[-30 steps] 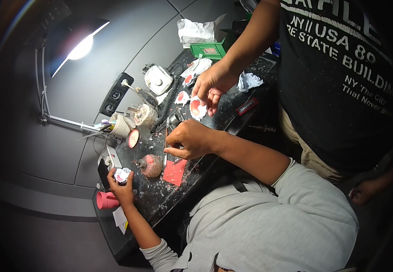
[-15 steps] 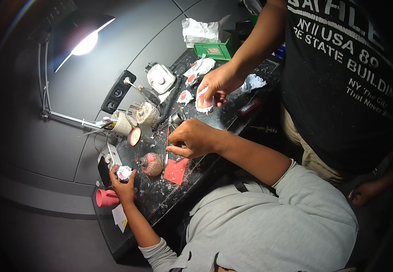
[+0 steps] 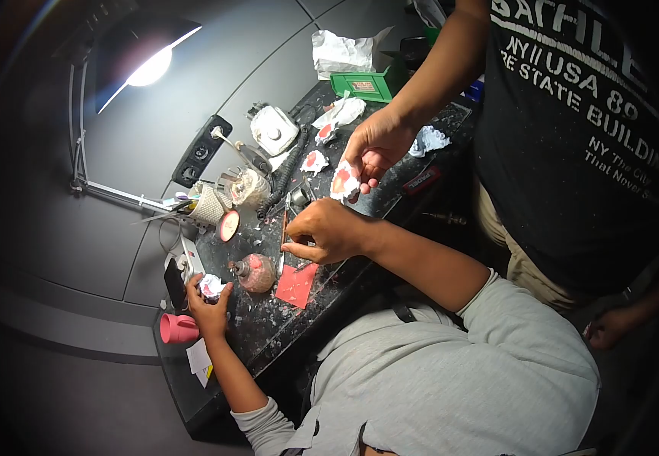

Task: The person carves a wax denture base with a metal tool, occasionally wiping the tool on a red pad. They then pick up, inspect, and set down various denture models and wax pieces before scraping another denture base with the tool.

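Note:
At the left end of the dark table, my left hand has its fingers around a white mould with a pink middle. My right hand is closed above the table, its fingertips by a thin brown-handled tool; whether it grips the tool is unclear. Just beyond my right hand, a co-worker's hand holds another white mould with a pinkish-red middle. A red square sheet and a round glass burner lie between my two hands.
Along the back are a lamp, a socket strip, a tool cup, a white device and a green bin. A pink mug stands at the left end. The co-worker stands at the right.
The co-worker's hand has turned and tilted the mould, bringing it slightly closer to my right hand. My hands have hardly moved, and the view has shifted slightly.

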A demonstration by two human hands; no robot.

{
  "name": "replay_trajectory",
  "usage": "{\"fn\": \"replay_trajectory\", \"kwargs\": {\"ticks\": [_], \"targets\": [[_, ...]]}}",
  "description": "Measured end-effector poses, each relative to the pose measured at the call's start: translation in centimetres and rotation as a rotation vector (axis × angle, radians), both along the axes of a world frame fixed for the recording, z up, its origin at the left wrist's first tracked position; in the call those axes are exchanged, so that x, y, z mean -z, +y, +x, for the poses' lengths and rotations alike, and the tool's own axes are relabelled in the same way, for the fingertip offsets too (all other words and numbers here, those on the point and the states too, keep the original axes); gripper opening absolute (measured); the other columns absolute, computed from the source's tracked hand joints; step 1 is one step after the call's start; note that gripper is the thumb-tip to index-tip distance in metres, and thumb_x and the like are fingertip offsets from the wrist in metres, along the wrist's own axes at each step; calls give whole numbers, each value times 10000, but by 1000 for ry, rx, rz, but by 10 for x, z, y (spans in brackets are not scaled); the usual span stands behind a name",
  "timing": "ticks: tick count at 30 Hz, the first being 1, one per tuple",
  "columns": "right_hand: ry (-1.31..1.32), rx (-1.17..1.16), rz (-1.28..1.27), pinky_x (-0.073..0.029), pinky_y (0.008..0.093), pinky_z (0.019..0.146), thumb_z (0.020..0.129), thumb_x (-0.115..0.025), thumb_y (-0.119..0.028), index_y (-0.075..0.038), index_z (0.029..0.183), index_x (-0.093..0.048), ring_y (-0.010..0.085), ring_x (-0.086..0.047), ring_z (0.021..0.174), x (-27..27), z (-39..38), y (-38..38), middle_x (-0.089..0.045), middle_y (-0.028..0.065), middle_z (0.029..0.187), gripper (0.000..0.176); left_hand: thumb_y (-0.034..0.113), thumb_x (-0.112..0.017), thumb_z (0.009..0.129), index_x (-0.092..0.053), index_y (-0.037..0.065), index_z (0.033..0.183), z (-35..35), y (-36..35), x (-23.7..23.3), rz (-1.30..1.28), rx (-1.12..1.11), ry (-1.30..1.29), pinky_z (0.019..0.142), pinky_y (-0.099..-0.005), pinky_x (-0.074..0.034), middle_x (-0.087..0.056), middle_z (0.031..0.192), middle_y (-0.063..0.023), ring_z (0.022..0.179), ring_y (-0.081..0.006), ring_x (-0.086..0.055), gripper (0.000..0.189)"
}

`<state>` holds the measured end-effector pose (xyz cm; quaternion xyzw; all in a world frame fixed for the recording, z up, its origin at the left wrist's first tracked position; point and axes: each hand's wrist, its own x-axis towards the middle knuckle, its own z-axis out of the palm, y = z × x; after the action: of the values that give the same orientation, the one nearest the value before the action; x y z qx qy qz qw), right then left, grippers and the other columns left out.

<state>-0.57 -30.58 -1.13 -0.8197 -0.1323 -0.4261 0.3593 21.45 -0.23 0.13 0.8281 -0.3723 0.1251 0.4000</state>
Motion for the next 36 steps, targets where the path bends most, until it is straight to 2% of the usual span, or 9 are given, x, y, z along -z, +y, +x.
{"fn": "replay_trajectory", "kwargs": {"ticks": [10,12,21,22,27,29,30,35,36], "targets": [[10,35,4,-479,422,554,883,-740,-278,-66,644,-614,326,-655,598,-2,-3,1,-634,119,624,344,153,-943,733,-548,10,1288,-2,-1,-1,1,15,42,857,-325,-536,-636,1108,-116,977,-185,-635,696],[107,31,9,-521,449,637,900,-697,-308,-75,683,-649,328,-688,661,-4,-5,1,-667,114,652,322,160,-944,733,-548,7,1287,-2,-1,-1,19,4,39,858,-325,-537,-637,1115,-121,980,-187,-636,698],[117,27,-14,-515,436,597,887,-720,-276,-74,680,-657,331,-681,635,-9,-5,0,-671,118,653,296,212,-952,713,-599,-12,1239,-12,-4,-8,100,-63,24,826,-341,-552,-682,1037,-121,917,-184,-658,673],[8,14,-16,-459,396,529,891,-746,-243,-61,644,-586,301,-611,541,-5,-2,1,-573,108,580,346,238,-954,705,-597,-5,1262,-12,-4,-9,141,-47,-3,834,-351,-552,-693,1034,-138,917,-201,-666,705],[49,-2,-8,-421,373,487,880,-770,-167,-29,660,-624,258,-582,496,-7,0,2,-603,120,594,298,331,-952,677,-620,19,1277,-22,-7,-18,196,-57,28,887,-404,-553,-727,1087,-195,1003,-299,-714,753],[84,-4,-29,-401,354,470,877,-775,-146,-22,643,-613,234,-559,473,-13,-2,4,-591,119,578,310,279,-957,677,-641,12,1229,-16,-3,-12,175,-31,-30,873,-364,-554,-733,1035,-152,948,-220,-706,689],[127,8,-25,-413,365,481,878,-770,-169,-27,643,-608,255,-561,478,-16,-4,4,-587,120,575,319,285,-955,678,-647,13,1203,-20,-5,-16,160,-31,-18,900,-379,-549,-733,1056,-155,988,-249,-711,667],[204,25,3,-388,342,465,884,-773,-144,-6,660,-624,210,-521,454,-17,-2,10,-557,109,553,303,217,-944,696,-564,49,1240,-17,-1,-16,-19,-60,-136,914,-407,-542,-706,1095,-161,1023,-289,-700,685],[225,6,-46,-388,342,465,884,-773,-144,-6,660,-624,210,-521,454,-19,-1,11,-557,109,553,303,246,-917,745,-501,61,1300,-17,1,-19,-92,-45,-81,918,-435,-534,-690,1143,-192,1071,-359,-678,717]]}}
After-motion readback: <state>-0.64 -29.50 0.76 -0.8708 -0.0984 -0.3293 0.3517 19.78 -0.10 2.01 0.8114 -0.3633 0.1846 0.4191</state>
